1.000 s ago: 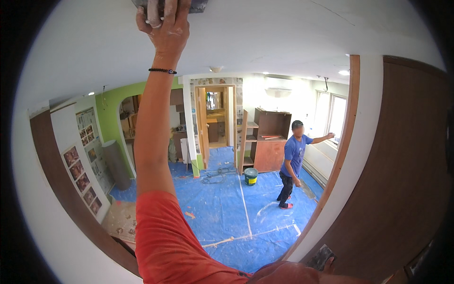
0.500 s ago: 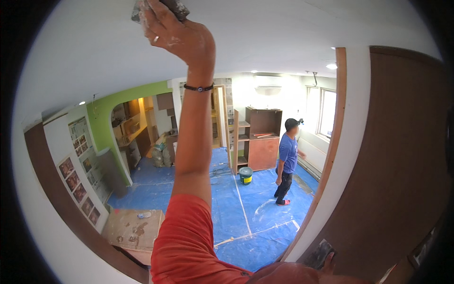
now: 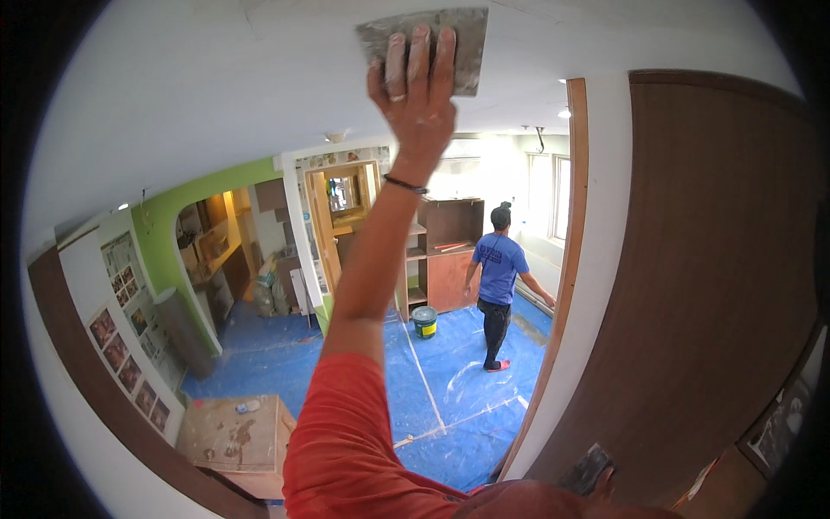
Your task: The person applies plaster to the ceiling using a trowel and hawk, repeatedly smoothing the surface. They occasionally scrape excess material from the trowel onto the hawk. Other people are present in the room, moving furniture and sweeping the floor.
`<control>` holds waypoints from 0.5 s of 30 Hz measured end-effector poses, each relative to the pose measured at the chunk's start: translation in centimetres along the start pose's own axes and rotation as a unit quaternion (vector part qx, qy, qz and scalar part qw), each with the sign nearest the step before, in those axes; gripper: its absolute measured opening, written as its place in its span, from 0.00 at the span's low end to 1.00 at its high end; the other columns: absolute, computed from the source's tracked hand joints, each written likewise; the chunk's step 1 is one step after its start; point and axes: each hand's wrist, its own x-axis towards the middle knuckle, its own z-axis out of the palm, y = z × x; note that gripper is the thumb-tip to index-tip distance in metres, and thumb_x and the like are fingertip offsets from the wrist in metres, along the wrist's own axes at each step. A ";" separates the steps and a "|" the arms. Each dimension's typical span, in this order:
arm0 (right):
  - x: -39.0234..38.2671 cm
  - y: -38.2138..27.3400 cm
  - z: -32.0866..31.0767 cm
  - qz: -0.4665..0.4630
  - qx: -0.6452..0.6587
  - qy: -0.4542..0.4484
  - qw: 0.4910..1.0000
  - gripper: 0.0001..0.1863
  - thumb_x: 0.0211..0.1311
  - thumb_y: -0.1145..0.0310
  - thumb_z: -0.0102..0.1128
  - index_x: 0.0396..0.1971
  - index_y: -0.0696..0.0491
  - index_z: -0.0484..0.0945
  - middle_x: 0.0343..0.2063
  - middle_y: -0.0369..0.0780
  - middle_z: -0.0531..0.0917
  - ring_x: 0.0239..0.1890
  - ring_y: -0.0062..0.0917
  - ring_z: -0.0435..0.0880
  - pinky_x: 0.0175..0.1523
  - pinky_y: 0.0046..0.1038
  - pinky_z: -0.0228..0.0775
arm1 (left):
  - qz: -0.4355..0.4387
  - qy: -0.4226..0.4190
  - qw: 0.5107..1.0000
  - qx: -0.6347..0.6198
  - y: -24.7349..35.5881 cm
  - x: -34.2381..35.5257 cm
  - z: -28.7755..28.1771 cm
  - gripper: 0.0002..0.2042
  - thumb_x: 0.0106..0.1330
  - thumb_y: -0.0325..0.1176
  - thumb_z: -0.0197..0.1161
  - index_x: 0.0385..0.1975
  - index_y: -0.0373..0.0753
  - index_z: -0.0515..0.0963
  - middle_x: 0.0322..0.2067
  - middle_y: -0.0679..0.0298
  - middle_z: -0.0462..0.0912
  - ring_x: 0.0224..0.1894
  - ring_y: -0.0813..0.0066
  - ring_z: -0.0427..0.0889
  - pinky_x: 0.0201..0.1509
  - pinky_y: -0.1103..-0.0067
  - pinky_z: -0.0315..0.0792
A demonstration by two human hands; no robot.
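My left hand (image 3: 419, 91) is raised overhead, its whitened fingers spread along a broad flat putty spreader (image 3: 467, 52). The grey metal blade lies up at the white ceiling (image 3: 285, 78); whether it touches all along, I cannot tell. A dark band circles that wrist, and a red sleeve covers the upper arm. Low at the right, my right hand (image 3: 607, 481) shows only in part, gripping a second flat putty blade (image 3: 586, 467) in front of the brown panel (image 3: 692, 259). Most of the right hand is hidden by the red shape at the lower edge.
A person in a blue shirt (image 3: 500, 268) stands by the window wall. Blue sheeting (image 3: 432, 372) covers the floor, with a green bucket (image 3: 424, 322) on it. An open cabinet (image 3: 454, 268) stands behind. A stained box (image 3: 233, 437) is at lower left; a wooden door frame (image 3: 566, 259) rises at right.
My left hand with the putty spreader has swept right across the ceiling, showing more of the blade. The view has shifted slightly. The other person has turned their back, reaching toward the window wall.
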 end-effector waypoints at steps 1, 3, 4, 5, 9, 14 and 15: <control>0.1 0.0 0.0 0.002 0.001 -0.001 1.000 0.39 0.77 0.42 0.42 0.69 0.64 0.64 0.67 0.54 0.70 0.68 0.42 0.69 0.71 0.37 0.59 | 0.059 0.030 0.998 0.016 -1.6 -0.2 -0.3 0.26 0.65 0.23 0.57 0.63 0.53 0.76 0.65 0.69 0.72 0.69 0.63 0.64 0.73 0.58 0.52; 0.3 -0.1 0.1 0.004 0.006 -0.006 1.000 0.39 0.77 0.42 0.42 0.69 0.64 0.64 0.67 0.54 0.70 0.68 0.42 0.69 0.71 0.37 0.59 | 0.124 0.053 0.988 0.081 -5.3 0.9 0.1 0.24 0.67 0.26 0.57 0.61 0.61 0.78 0.66 0.71 0.72 0.70 0.65 0.64 0.74 0.58 0.50; 0.5 -0.1 0.2 0.005 0.007 -0.010 1.000 0.39 0.77 0.42 0.42 0.69 0.64 0.64 0.66 0.54 0.70 0.68 0.41 0.69 0.71 0.37 0.59 | 0.146 0.073 0.982 0.095 -6.9 1.9 0.7 0.26 0.66 0.26 0.57 0.62 0.62 0.77 0.66 0.71 0.72 0.70 0.65 0.64 0.75 0.58 0.49; 0.7 -0.2 0.4 0.008 0.006 -0.014 1.000 0.39 0.77 0.42 0.42 0.69 0.64 0.64 0.66 0.54 0.70 0.68 0.41 0.69 0.71 0.37 0.59 | 0.161 0.078 0.978 0.111 -8.2 2.8 1.4 0.27 0.65 0.26 0.57 0.63 0.63 0.77 0.67 0.72 0.71 0.70 0.64 0.64 0.75 0.58 0.49; 1.2 -0.7 1.4 0.010 0.009 -0.032 0.999 0.39 0.77 0.42 0.41 0.69 0.64 0.64 0.66 0.53 0.70 0.68 0.41 0.69 0.71 0.37 0.59 | 0.252 0.041 0.955 0.153 -11.9 3.7 3.6 0.28 0.67 0.26 0.57 0.69 0.50 0.72 0.71 0.57 0.64 0.73 0.53 0.60 0.74 0.56 0.56; 1.4 -1.1 2.2 0.009 0.014 -0.050 0.999 0.39 0.77 0.42 0.41 0.69 0.64 0.64 0.66 0.53 0.71 0.68 0.41 0.69 0.71 0.37 0.59 | 0.239 -0.021 0.952 0.188 -11.3 -0.1 0.7 0.29 0.66 0.29 0.58 0.68 0.59 0.72 0.71 0.69 0.65 0.73 0.61 0.59 0.76 0.59 0.49; 1.4 -1.1 2.4 0.008 0.016 -0.052 0.998 0.39 0.77 0.42 0.41 0.69 0.64 0.64 0.66 0.53 0.71 0.68 0.41 0.69 0.71 0.37 0.59 | 0.171 -0.051 0.974 0.138 -11.1 -0.4 -0.6 0.29 0.67 0.28 0.57 0.69 0.54 0.70 0.71 0.66 0.65 0.73 0.60 0.59 0.76 0.59 0.50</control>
